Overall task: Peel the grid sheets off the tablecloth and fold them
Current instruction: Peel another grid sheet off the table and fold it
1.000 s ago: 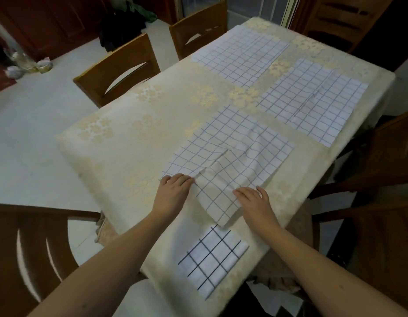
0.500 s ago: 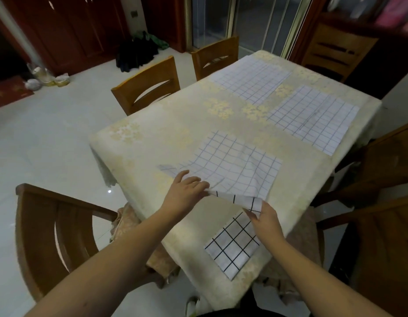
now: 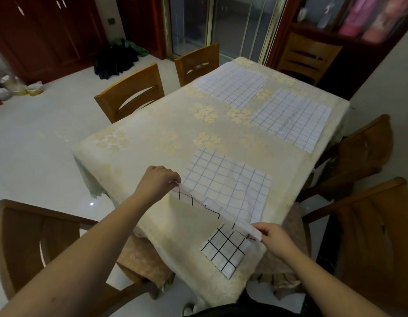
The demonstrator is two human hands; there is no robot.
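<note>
**Near grid sheet: edge lifted and drawn taut between two hands**

Whereas a second ago both hands lay flat on a rumpled fold of the near grid sheet [image 3: 228, 186], they now sit well apart, each pinching one end of its near edge. The left hand [image 3: 158, 181] holds the left corner, fingers closed on it. The right hand [image 3: 275, 239] grips the right corner near the surface's near right edge, likewise closed. The edge runs raised and straight between them, its dark-lined underside showing; the far part of the sheet rests on the tablecloth [image 3: 152, 143], somewhat wrinkled.

Judgement: the sheet is part peeled, squared up for lifting or folding. Folding of this one looks not yet done.

Count, grid items:
- Large pale grid sheets: three. One in hand, near right. One at the far middle [image 3: 232, 86], flat. One at the far right [image 3: 292, 120], flat, running close to the surface's right edge.
- Small bold-lined grid piece [image 3: 223, 250]: one, flat on the tablecloth just near of the held edge, close to the right hand. Whether it is a folded sheet cannot be told.

Count, other:
- Tablecloth, cream with yellow flower clusters: one, covering the surface.
- Wooden chairs in view: six. Two at far left [image 3: 129, 92], one at the far end [image 3: 308, 58], two at right, one at near left.

Remaining, judged: two large sheets untouched.
</note>
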